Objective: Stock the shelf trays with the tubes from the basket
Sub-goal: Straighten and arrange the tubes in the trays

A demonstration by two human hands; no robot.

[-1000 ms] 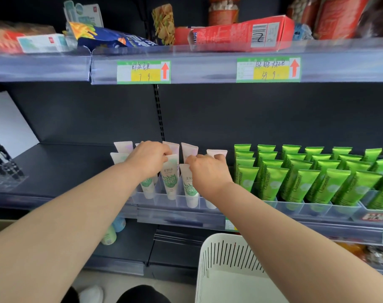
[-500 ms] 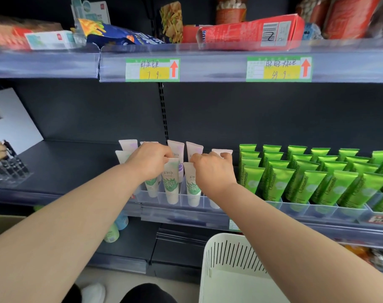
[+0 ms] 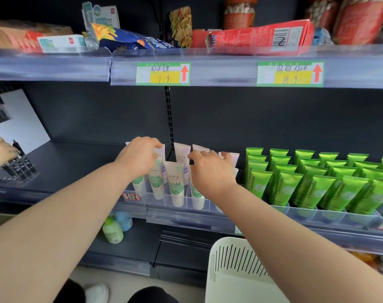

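open shelf point(image 3: 81, 162) left, green tubes point(image 3: 317, 182) right

Tubes point(image 3: 175, 184) in tray point(image 3: 208, 204); basket point(image 3: 234, 259) below

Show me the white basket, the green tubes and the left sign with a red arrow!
white basket point(image 3: 234, 256): head view, on its slotted front wall.
green tubes point(image 3: 259, 184): head view, on the front tube of the leftmost row.
left price label point(image 3: 164, 78): head view, on its yellow patch.

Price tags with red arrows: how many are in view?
2. One tag is on the upper shelf rail, left of centre; the other is further right on that rail. None looks hidden.
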